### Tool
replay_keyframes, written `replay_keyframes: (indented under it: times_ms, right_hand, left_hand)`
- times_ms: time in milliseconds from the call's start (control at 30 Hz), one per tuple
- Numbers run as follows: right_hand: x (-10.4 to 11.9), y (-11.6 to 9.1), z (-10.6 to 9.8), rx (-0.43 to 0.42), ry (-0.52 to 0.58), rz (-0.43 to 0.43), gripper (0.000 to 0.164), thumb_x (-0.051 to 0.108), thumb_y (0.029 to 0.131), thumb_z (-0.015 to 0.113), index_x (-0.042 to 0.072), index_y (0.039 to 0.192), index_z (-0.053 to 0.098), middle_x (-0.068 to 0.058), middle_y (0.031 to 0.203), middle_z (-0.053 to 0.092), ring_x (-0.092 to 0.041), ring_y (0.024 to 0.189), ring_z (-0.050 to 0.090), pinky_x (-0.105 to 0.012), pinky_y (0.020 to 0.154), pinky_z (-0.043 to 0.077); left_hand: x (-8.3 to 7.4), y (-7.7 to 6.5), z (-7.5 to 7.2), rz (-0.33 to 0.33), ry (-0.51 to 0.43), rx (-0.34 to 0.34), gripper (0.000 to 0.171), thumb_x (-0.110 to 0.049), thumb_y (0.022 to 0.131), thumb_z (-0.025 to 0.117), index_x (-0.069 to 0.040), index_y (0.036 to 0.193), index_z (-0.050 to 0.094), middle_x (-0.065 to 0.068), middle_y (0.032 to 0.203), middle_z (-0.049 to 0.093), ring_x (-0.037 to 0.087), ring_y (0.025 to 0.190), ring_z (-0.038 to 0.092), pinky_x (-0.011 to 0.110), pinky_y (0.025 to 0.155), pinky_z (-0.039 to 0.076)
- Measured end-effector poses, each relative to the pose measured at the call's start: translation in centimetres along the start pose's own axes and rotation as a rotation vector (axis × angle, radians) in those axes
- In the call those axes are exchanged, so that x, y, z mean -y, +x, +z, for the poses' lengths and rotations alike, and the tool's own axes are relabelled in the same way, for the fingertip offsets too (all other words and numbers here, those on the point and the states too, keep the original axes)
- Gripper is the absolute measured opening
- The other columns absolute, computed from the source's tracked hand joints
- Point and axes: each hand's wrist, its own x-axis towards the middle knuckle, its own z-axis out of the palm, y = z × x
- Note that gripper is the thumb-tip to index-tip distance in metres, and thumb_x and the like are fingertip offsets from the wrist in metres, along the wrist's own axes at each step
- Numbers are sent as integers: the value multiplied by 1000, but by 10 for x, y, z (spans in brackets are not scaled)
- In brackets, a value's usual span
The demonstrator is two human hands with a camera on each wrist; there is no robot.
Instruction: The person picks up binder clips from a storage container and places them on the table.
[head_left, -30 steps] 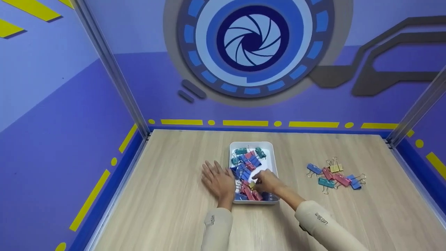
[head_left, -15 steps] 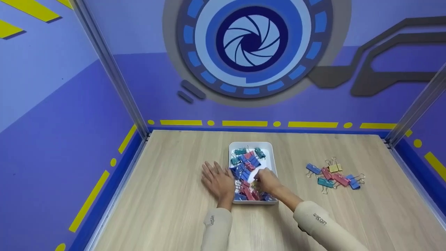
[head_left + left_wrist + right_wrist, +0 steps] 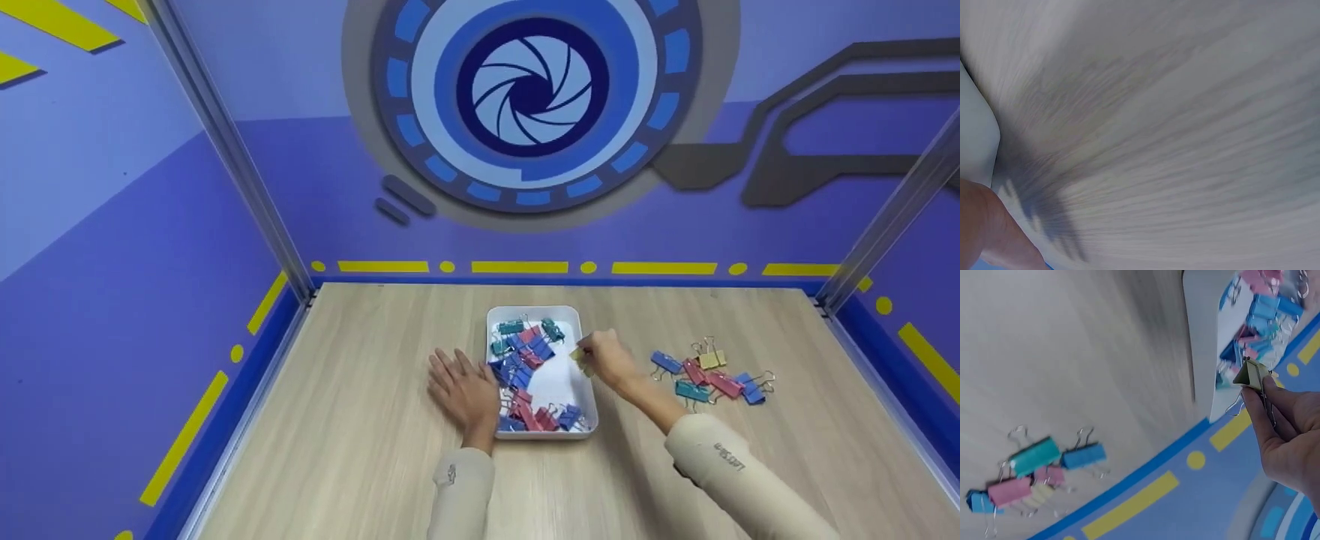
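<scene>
A white tray (image 3: 591, 390) holds several binder clips in blue, pink and green. My right hand (image 3: 611, 358) is raised over the tray's right rim and pinches a yellow binder clip (image 3: 1253, 376) between thumb and fingers, as the right wrist view shows up close. My left hand (image 3: 466, 391) lies flat at the tray's left side, fingers straight and spread, its thumb side at the rim. Only a bit of that hand (image 3: 994, 230) shows in the left wrist view, beside the pale tray wall (image 3: 974, 129).
To the right of the tray lies a loose pile of binder clips: a green one (image 3: 691, 391), a yellow one (image 3: 712, 359), and several blue and pink ones. The wooden table (image 3: 360, 420) is bounded by purple panels (image 3: 330, 195) at the back and sides.
My right hand has lifted from the tray's lower right part and moved up and right, carrying the yellow binder clip out. My left hand stays by the tray. The head view has shifted slightly.
</scene>
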Motion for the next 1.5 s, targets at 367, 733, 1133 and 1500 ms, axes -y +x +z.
replay_keyframes:
  times_ms: [367,733,1133,1500]
  right_hand:
    - [-39,-50,-109,-20,-371,7,12,-12,82,71,-6,72,72,-11,63,67,-12,55,51,-25,49,46]
    - [-87,-92,-142,85,-392,227,7,-11,80,76,-10,85,72,-16,79,67,-18,65,56,-30,53,50]
    - [-123,-109,-120,85,-431,253,14,-13,76,78,-10,87,70,-21,85,70,-21,70,59,-39,59,58]
    - [-143,-103,-114,49,-443,335,6,-10,83,70,-10,86,64,-11,75,57,-21,68,51,-32,56,44]
  left_hand:
    - [0,-4,5,-1,-32,-15,62,-45,103,49,-11,155,45,18,167,31,37,157,24,56,127,23]
    - [3,3,1,1,-18,-45,61,-44,103,48,-10,154,46,19,166,32,39,157,24,57,126,25]
    - [-3,3,0,1,-13,-31,61,-45,104,49,-11,154,46,15,167,33,37,157,24,56,127,24]
    - [-1,1,1,-12,5,-17,59,-45,103,48,-13,152,49,15,166,33,37,156,26,56,126,25]
